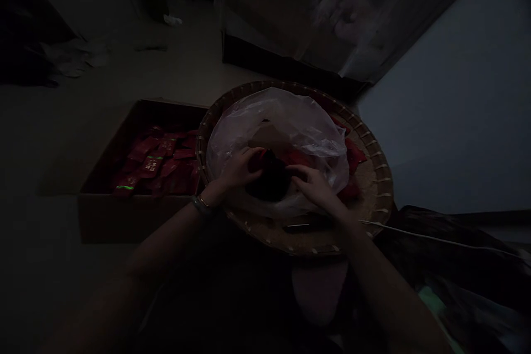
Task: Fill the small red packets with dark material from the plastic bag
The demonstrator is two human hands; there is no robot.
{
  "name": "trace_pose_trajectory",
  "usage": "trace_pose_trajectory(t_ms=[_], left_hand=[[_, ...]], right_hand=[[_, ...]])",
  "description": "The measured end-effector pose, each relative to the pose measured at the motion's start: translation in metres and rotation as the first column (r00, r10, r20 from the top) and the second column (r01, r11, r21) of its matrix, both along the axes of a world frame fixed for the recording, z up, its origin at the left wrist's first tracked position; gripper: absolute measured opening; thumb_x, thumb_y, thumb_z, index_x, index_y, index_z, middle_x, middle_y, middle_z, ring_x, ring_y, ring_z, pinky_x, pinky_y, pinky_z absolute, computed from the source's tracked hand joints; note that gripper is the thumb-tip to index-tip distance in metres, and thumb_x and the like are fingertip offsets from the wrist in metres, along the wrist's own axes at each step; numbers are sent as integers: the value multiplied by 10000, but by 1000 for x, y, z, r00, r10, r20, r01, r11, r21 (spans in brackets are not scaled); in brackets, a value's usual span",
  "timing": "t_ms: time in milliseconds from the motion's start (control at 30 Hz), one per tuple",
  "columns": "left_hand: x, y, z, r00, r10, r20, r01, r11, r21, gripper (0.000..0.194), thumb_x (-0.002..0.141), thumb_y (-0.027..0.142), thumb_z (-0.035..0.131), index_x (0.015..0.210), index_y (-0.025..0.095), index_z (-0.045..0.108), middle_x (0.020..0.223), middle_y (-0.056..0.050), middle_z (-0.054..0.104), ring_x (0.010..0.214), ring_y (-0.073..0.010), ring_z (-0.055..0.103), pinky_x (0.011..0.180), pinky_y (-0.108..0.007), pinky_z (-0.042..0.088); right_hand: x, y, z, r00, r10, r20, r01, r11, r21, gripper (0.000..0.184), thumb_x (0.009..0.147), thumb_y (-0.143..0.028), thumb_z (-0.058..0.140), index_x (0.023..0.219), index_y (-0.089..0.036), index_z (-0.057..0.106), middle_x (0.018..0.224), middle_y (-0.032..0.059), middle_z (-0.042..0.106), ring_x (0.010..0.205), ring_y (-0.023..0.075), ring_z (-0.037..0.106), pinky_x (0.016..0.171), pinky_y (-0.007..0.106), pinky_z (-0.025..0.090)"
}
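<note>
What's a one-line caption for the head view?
In dim light, both hands, left and right, meet at a dark item over a plastic bag in a round woven tray.

The big round brown tray (pixel 371 188) looks like rough woven wood, and the thin, see-through white bag (pixel 315 121) looks like crinkly, shiny plastic.

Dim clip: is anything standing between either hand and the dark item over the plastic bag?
Nothing visible stands in the way. The left hand is right at one side of the dark item, the right hand at the other. The plastic bag spreads around them; it is too dark to confirm contact.
</note>
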State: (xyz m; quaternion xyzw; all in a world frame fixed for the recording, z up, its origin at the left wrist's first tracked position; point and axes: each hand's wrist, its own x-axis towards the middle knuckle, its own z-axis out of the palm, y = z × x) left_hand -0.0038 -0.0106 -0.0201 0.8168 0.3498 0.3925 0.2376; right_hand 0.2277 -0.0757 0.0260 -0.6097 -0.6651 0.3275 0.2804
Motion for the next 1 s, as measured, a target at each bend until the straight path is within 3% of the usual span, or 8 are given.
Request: trace_pose_trajectory(t_ms=[167,267,400,633,833,1000], left_hand=[[-1,3,-4,996,63,59,-61,997,-43,564,737,220,654,1276,204,487,1216,-100,578,1097,-237,572,925,-385,491],[0,3,-6,994,77,75,-72,995,-71,564,743,227,654,1281,203,485,1233,-105,574,1107,-239,574,927,-392,497],[0,3,-6,993,76,85,-68,994,-90,558,736,215,657,1269,186,494,1225,-117,582,1097,-242,583,920,-394,506],[0,4,-8,993,53,102,-46,996,-71,560,739,208,650,1276,200,489,1228,-109,581,1110,-240,579,929,-393,503],[0,4,-6,995,67,69,-62,996,-65,561,737,220,658,1274,204,496,1226,-101,585,1110,-236,580,920,-376,507],[-1,3,-4,996,70,56,-66,995,-68,563,731,224,661,1269,202,499,1211,-101,591,1090,-236,588,905,-377,515]], right_hand=[[8,-13,-40,963,92,253,-96,995,5,503,713,-120,624,1213,-151,567,1173,138,623,1100,251,588,967,439,454],[5,-12,-49,943,143,299,-146,989,-12,735,669,-114,672,1359,-156,420,1288,164,524,1199,268,512,1020,452,404],[-9,-8,-47,927,174,332,-166,985,-54,919,644,-109,687,1451,-184,255,1378,166,393,1279,267,418,1046,425,374],[-25,-12,-43,907,213,362,-188,977,-104,819,704,-104,632,1439,-199,282,1248,133,443,1143,238,513,960,411,443],[-35,-16,-40,832,204,517,-188,979,-84,987,641,-230,773,1465,-261,232,1483,200,150,1329,373,322,1023,526,336],[-55,-11,-42,789,202,580,-163,979,-119,828,675,-184,742,1404,-273,359,1484,198,176,1248,366,411,971,531,374]])
